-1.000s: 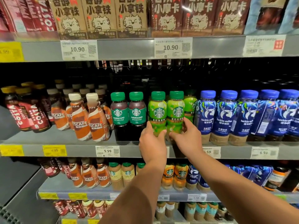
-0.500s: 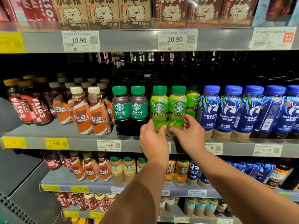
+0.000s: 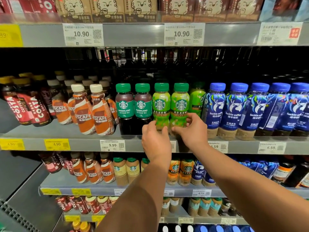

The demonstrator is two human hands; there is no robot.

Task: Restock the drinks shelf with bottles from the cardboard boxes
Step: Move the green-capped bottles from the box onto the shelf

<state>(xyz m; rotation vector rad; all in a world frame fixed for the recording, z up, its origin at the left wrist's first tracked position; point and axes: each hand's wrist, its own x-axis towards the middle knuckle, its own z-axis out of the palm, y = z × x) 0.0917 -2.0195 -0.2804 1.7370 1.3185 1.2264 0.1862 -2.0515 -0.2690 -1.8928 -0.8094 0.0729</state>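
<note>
Supermarket drinks shelf (image 3: 83, 145), grey metal, dark at the back. All places are taken from the 9.99 price tag (image 3: 112, 145) on its front edge.

Far left of the tag: Costa Coffee bottles (image 3: 25, 108) with red labels, yellow caps and dark contents.

Just above and left of the tag: Nescafé bottles (image 3: 83, 114) in orange-and-brown wraps with cream caps, in rows running back.

Above the tag, slightly right: two Starbucks Americano bottles (image 3: 124, 106) with green caps, black coffee showing below the labels.

Right of the tag: left light-green Starbucks bottle (image 3: 161, 104) and right light-green Starbucks bottle (image 3: 180, 104). Both stand upright, side by side at the shelf front, with pale brown drink visible low down.
- Left hand (image 3: 155, 141) grips the base of the left one, thumb and fingers curled round it.
- Right hand (image 3: 192, 129) pinches the lower part of the right one between thumb and fingers.

Far right of the tag: luckin coffee bottles (image 3: 234, 111) with blue caps and wraps, tan liquid at the bottom.

Well above the tag: brown drink cartons (image 3: 108, 9) with a cartoon figure.

Below the tag: more Nescafé, Starbucks and luckin bottles on a lower shelf (image 3: 58, 181).
</note>
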